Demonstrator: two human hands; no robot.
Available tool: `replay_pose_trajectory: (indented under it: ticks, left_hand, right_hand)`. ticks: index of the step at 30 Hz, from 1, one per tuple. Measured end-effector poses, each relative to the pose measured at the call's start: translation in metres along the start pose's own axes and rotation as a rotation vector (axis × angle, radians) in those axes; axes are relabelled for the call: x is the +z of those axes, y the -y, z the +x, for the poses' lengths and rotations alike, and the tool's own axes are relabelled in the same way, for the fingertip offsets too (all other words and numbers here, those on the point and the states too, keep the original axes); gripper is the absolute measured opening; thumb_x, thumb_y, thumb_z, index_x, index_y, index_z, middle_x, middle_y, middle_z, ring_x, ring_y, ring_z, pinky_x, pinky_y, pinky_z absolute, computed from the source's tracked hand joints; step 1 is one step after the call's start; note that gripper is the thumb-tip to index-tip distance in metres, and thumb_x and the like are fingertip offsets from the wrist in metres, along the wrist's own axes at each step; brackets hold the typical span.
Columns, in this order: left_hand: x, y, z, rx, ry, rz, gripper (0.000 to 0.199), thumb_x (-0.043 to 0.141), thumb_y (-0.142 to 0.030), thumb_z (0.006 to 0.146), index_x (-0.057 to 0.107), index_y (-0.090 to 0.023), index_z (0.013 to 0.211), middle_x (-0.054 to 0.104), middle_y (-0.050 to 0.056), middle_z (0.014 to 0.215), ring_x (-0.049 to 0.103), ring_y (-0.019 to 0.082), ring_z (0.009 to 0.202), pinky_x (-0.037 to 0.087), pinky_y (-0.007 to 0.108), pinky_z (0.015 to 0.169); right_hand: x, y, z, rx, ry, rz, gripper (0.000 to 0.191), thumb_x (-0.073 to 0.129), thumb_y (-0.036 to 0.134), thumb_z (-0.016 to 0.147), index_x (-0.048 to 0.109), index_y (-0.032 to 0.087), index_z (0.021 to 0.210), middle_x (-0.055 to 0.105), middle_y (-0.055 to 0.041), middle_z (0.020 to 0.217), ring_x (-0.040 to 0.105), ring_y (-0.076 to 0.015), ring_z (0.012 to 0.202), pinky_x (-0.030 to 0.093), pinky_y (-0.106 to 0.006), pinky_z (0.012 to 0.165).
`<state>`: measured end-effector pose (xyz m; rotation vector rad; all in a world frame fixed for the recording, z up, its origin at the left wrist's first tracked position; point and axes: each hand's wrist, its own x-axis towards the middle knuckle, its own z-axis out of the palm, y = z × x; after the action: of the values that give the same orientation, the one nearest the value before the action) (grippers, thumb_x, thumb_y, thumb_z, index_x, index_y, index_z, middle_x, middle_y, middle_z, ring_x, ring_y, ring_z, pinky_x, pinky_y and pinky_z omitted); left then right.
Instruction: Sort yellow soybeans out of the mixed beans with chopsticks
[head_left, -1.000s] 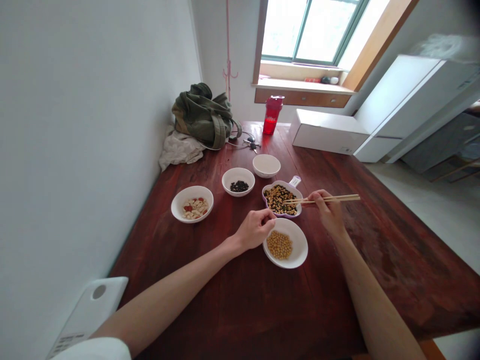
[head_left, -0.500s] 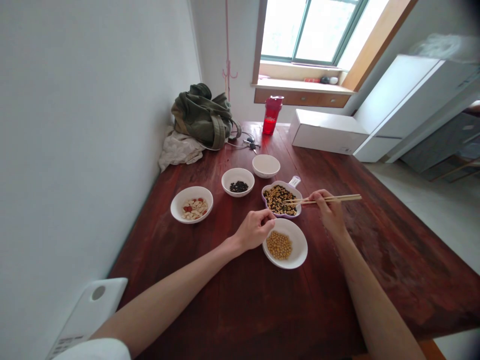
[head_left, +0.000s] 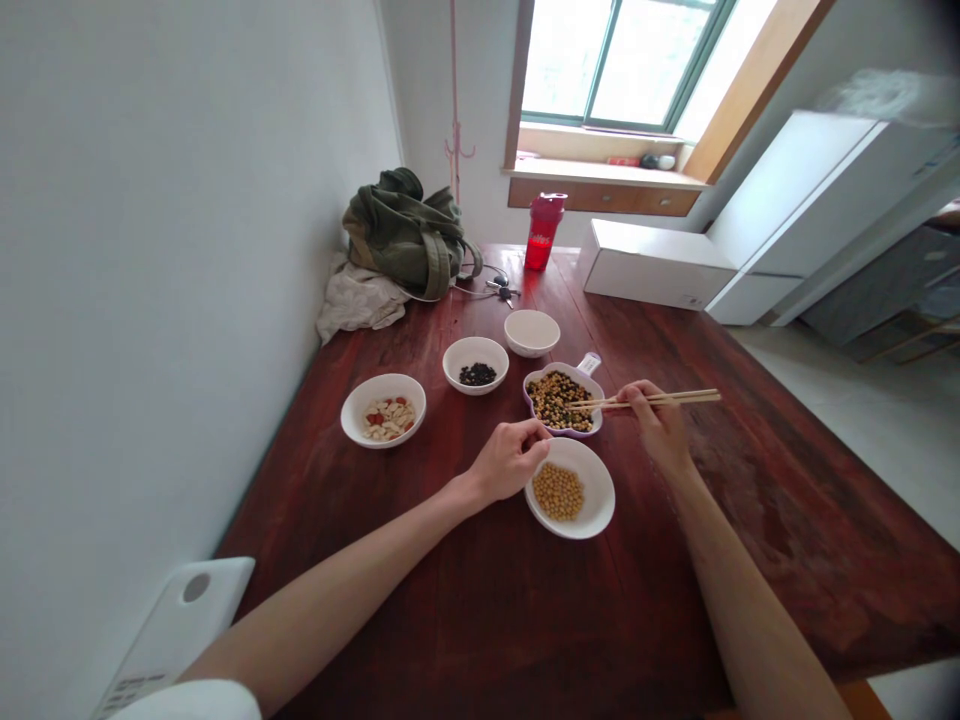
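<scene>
Chopsticks [head_left: 675,397] are pinched in my right hand [head_left: 654,425], their tips among the mixed yellow and dark beans [head_left: 556,398] in a purple-rimmed, handled dish [head_left: 592,428]. My left hand [head_left: 510,460] has its fingers curled at the left rim of a white bowl [head_left: 598,500], gripping its edge. Soybeans [head_left: 559,491] lie gathered on the left side of that bowl, just in front of the dish.
Farther left stand a white bowl [head_left: 349,412] of pale and red pieces and another bowl [head_left: 454,365] of black beans. An empty bowl [head_left: 532,328] is behind them. A red bottle [head_left: 541,232], white box [head_left: 660,265], keys [head_left: 504,290] and green bag [head_left: 401,235] occupy the far end.
</scene>
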<state>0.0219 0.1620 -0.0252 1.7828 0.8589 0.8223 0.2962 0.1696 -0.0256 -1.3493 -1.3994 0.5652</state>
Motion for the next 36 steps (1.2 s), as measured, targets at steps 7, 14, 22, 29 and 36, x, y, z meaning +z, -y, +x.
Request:
replay_pose_trajectory:
  ticks: [7,14,22,29,36]
  left_hand:
    - [-0.001,-0.001,-0.001,-0.003,0.001,0.000,0.020,0.054,-0.025,0.093,0.070,-0.013,0.086,0.065,0.001,0.074,0.054,0.011,0.064,0.037,0.022,0.059]
    - [-0.001,-0.001,-0.001,-0.007,-0.005,-0.006,0.021,0.055,-0.026,0.093,0.070,-0.012,0.086,0.063,0.000,0.072,0.053,0.011,0.064,0.037,0.022,0.059]
    - [0.000,0.000,0.000,-0.002,-0.011,-0.006,0.021,0.055,-0.026,0.092,0.070,-0.012,0.085,0.064,0.001,0.071,0.053,0.011,0.063,0.038,0.022,0.059]
    - [0.000,0.002,0.000,-0.014,-0.004,0.001,0.022,0.055,-0.026,0.093,0.071,-0.012,0.087,0.064,0.001,0.071,0.053,0.012,0.064,0.038,0.022,0.059]
    - [0.000,0.001,0.000,-0.005,-0.002,-0.010,0.021,0.055,-0.025,0.093,0.070,-0.013,0.087,0.067,0.002,0.075,0.057,0.013,0.066,0.040,0.023,0.060]
  right_hand:
    - [0.002,0.001,0.000,0.034,-0.019,0.032,0.031,0.060,0.048,0.096,0.068,0.023,0.079,0.073,-0.0034,0.075,0.072,-0.0229,0.073,0.057,-0.032,0.064]
    - [0.003,0.010,0.000,0.037,-0.083,0.062,0.029,0.061,0.043,0.095,0.067,0.022,0.076,0.072,-0.0025,0.073,0.071,-0.0205,0.070,0.059,-0.031,0.066]
    - [-0.001,0.011,0.001,0.092,-0.096,0.429,0.025,0.067,0.041,0.092,0.068,0.022,0.076,0.067,-0.0015,0.074,0.070,-0.0196,0.069,0.062,-0.032,0.062]
    - [-0.007,0.027,-0.003,0.183,0.220,0.651,0.029,0.066,0.043,0.091,0.066,0.021,0.071,0.059,-0.0034,0.072,0.071,-0.0232,0.074,0.063,-0.035,0.062]
    - [-0.003,0.013,0.002,0.166,-0.042,0.539,0.025,0.068,0.041,0.090,0.068,0.021,0.074,0.063,-0.0012,0.074,0.069,-0.0179,0.066,0.062,-0.031,0.059]
